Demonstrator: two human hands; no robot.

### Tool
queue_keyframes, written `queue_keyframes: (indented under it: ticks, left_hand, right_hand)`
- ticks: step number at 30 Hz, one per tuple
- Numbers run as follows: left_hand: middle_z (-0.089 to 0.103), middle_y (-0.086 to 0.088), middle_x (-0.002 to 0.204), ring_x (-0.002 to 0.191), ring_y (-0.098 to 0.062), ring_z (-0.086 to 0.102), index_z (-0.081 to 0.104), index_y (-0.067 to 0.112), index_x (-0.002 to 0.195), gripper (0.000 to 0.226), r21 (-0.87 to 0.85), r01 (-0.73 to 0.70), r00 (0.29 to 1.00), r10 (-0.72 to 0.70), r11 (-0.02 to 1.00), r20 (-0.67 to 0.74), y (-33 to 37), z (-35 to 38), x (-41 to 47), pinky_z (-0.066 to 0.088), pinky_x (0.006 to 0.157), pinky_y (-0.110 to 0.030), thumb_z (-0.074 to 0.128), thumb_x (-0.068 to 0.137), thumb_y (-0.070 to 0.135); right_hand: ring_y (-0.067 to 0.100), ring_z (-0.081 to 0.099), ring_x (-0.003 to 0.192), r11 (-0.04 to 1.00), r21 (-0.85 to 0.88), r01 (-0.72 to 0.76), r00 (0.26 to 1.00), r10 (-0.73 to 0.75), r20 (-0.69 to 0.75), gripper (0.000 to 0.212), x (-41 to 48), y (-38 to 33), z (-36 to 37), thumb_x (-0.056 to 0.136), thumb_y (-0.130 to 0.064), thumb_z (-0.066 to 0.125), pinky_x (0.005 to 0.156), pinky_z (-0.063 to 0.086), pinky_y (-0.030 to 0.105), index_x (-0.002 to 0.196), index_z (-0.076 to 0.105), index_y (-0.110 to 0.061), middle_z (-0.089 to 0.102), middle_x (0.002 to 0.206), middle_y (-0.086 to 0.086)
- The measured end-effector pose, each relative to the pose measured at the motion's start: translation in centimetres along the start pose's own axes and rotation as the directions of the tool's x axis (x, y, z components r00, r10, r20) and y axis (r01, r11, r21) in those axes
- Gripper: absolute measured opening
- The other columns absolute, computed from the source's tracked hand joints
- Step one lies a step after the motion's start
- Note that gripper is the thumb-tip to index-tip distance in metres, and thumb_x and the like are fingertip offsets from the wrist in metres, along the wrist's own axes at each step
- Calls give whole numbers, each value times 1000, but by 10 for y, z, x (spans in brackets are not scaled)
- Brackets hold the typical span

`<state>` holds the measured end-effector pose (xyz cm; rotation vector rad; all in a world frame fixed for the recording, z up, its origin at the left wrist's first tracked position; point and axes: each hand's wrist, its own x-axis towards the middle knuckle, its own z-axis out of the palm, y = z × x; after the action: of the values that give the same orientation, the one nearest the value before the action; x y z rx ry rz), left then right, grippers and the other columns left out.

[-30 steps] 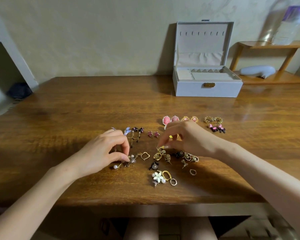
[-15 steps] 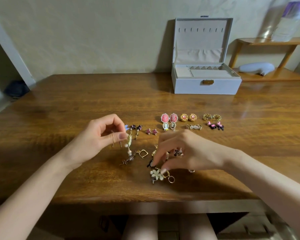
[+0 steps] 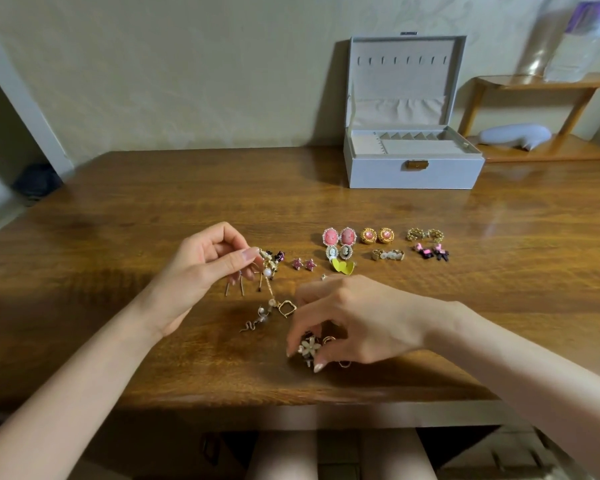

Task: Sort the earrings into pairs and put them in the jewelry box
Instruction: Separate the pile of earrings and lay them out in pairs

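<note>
From the head camera, the left hand (image 3: 201, 271) is raised just above the wooden table (image 3: 136, 209). Its thumb and forefinger pinch the top of a pearl-and-gold drop earring (image 3: 267, 273), and its other fingers are curled in. The earring hangs free, and its thin chain trails down towards a gold square hoop (image 3: 287, 307) and a snake-shaped earring (image 3: 251, 326) lying on the wood.

The right hand (image 3: 354, 320) arches over the unsorted heap near the table's front edge. Its fingers are bent down, with forefinger and thumb closed on either side of a white flower earring (image 3: 309, 346). Whether the flower is off the table cannot be told.

Beyond the hands, sorted pairs lie side by side in two short rows:
- pink cameo earrings (image 3: 338, 236)
- round gold earrings (image 3: 376, 235) with pink centres
- gold filigree earrings (image 3: 425, 234)
- small cameo earrings (image 3: 339, 251)
- pearl-bar earrings (image 3: 388, 255)
- pink-and-black bow earrings (image 3: 432, 252)
- pink star studs (image 3: 303, 264), further left

A yellow heart earring (image 3: 343, 266) sits just behind the right hand's knuckles.

The grey jewelry box (image 3: 413, 171) stands at the far side of the table, well apart from the earrings. Its lid is upright and its lined compartments are exposed. To the right of the table is a wooden shelf (image 3: 548, 152).
</note>
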<state>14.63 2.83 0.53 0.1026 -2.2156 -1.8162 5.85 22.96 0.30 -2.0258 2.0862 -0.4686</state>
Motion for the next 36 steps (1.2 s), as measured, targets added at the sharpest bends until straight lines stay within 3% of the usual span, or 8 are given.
queue_keyframes:
  ticks: [6, 13, 18, 21, 24, 30, 36]
  left_hand:
    - [68, 3, 70, 63, -4, 58, 53, 4, 84, 13, 20, -3, 1000, 3, 1000, -17, -2, 0, 1, 45, 56, -16, 59, 78, 13]
    - [68, 1, 73, 68, -6, 62, 56, 6, 83, 15, -14, -15, 999, 14, 1000, -34, -1, 1, 3, 49, 60, -15, 61, 74, 17]
    - [68, 1, 75, 71, -9, 63, 56, 6, 83, 15, -26, -8, 999, 7, 1000, -43, -2, 1, 4, 50, 61, -18, 63, 73, 17]
    - [69, 1, 76, 73, -10, 64, 57, 5, 84, 18, -2, -4, 999, 4, 1000, -53, -3, 0, 3, 51, 63, -19, 63, 73, 18]
    - [70, -2, 79, 74, -11, 64, 58, 5, 85, 22, 19, -4, 998, 6, 1000, -59, -3, 0, 2, 51, 67, -21, 65, 71, 21]
    - [67, 1, 71, 68, -7, 61, 58, 6, 84, 19, -3, -23, 998, 23, 1000, -53, -1, 2, 1, 50, 63, -15, 65, 71, 18]
    - [68, -2, 70, 67, -12, 61, 58, 8, 85, 19, 27, -5, 999, 7, 1000, -47, -1, 1, 1, 50, 64, -22, 63, 75, 23]
  right_hand:
    - [2, 44, 80, 1000, 9, 9, 999, -9, -36, 10, 0, 3, 2, 80, -27, 70, 69, 43, 24, 89, 69, -22, 45, 89, -11]
    - [9, 54, 83, 952, 305, -28, 985, 79, -156, 7, 4, 13, -5, 80, -13, 72, 71, 43, 15, 86, 70, -11, 59, 97, 2]
    - [12, 57, 78, 942, 331, -61, 969, 136, -207, 9, 6, 20, -4, 80, -13, 73, 68, 43, 17, 89, 71, -12, 63, 92, -2]
    - [3, 54, 89, 958, 282, -47, 993, 77, -95, 16, 4, 16, -6, 79, -17, 73, 76, 43, 19, 95, 71, -15, 60, 95, -8]
    - [-5, 45, 86, 988, 150, -22, 999, 26, -22, 23, 4, 9, -1, 78, -24, 74, 76, 42, 20, 100, 70, -23, 47, 91, -18]
    - [1, 43, 80, 997, 68, -43, 998, 46, -33, 17, 7, 6, 4, 79, -24, 73, 68, 41, 18, 95, 69, -21, 49, 91, -8]
    - [4, 49, 81, 994, 91, -65, 994, 73, -80, 13, 8, 10, 6, 78, -25, 74, 71, 47, 30, 88, 68, -18, 50, 90, -9]
